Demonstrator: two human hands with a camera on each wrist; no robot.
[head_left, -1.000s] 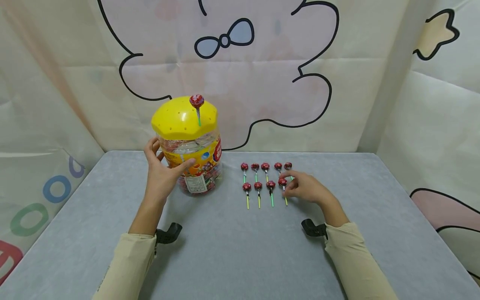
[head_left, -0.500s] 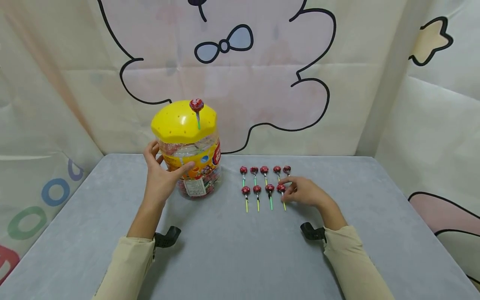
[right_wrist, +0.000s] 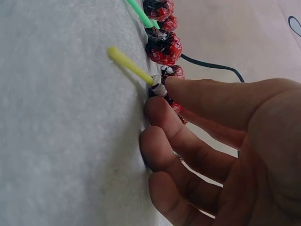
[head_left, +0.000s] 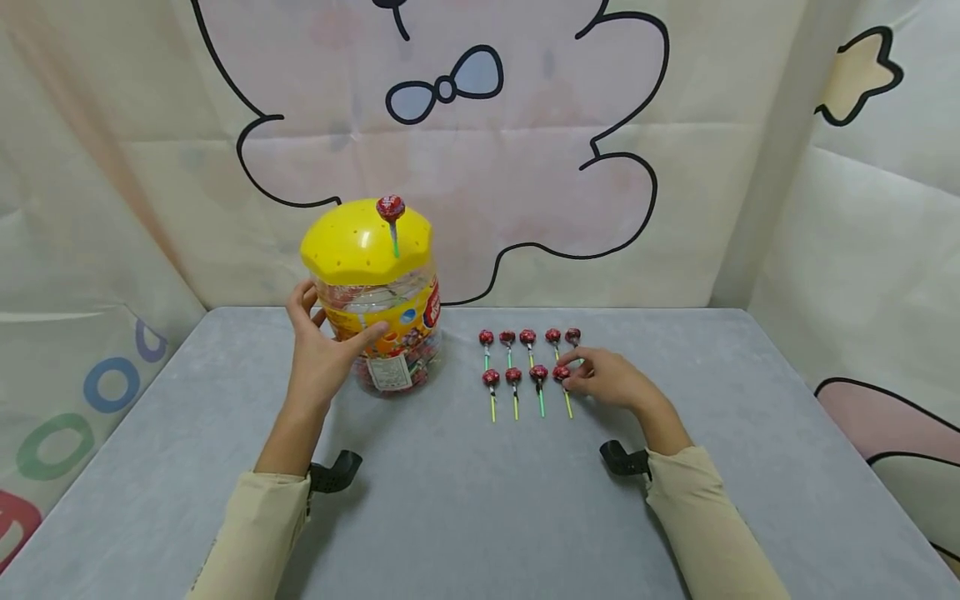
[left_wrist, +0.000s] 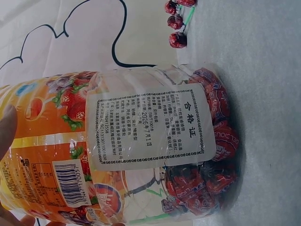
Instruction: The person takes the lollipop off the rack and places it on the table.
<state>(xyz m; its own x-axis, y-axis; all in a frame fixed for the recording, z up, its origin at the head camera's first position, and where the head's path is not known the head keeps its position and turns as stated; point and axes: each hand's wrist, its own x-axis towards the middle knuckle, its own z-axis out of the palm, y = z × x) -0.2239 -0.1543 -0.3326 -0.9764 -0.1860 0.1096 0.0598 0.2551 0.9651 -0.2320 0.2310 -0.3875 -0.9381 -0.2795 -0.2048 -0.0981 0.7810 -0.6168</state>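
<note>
My left hand (head_left: pixel 322 358) grips the left side of a clear plastic jar (head_left: pixel 390 374) with a yellow lid (head_left: pixel 337 250), its thumb across the orange label. Wrapped red lollipops (left_wrist: pixel 225 141) show through the jar's base in the left wrist view. To the right, my right hand (head_left: pixel 611 379) pinches a yellow-stick lollipop (head_left: pixel 567 406) at the right end of the front row. In the right wrist view, thumb and fingertips close round its red head, and the yellow stick (right_wrist: pixel 131 66) points away along the tabletop.
Several more lollipops (head_left: pixel 538 375) lie in two rows, heads toward the back. One lollipop (head_left: pixel 390 207) stands up in front of the yellow lid. A grey cloth covers the table (head_left: pixel 480 517); a printed curtain (head_left: pixel 525 200) hangs behind its back edge.
My right thumb has shifted from beside the stick up to the lollipop's head, and the fingers have drawn closer together. The left hand and jar stay put; the head view tilts slightly.
</note>
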